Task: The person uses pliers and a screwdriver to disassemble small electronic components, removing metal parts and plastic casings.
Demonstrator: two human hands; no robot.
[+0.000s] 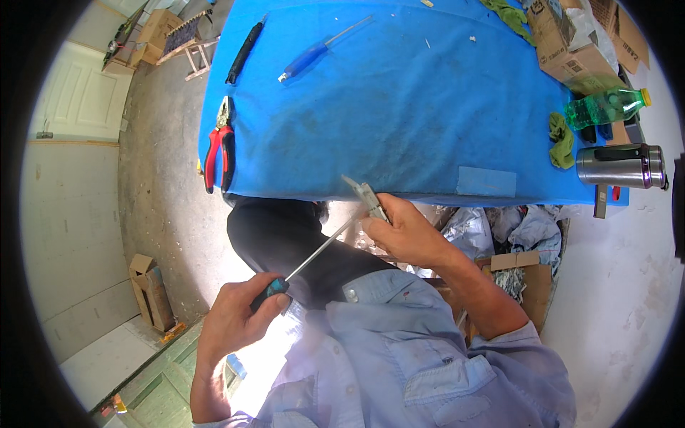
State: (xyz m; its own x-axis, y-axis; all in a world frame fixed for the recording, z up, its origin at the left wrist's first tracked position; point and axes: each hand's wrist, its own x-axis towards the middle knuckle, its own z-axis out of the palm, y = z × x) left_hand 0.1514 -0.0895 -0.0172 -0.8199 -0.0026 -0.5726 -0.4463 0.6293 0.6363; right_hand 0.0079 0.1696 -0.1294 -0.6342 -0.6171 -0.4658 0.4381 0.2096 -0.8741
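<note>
Seen from above, at the frame's centre a person's right hand (407,232) is clamped around a small grey metal part (368,198) just below the blue-covered table's (399,107) edge. The left hand (235,317), lower left, grips a teal-handled long-shaft screwdriver (307,262), tip at the part. Apparently driving a screw; steady alignment matters. Red pliers (220,146) lie left.

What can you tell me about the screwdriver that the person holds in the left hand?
The screwdriver has a dark handle with a teal part and a long, thin metal shaft. The left hand grips the handle. The shaft slants up and to the right, and its tip reaches the small grey metal part held in the right hand, just below the edge of the blue table.
</note>
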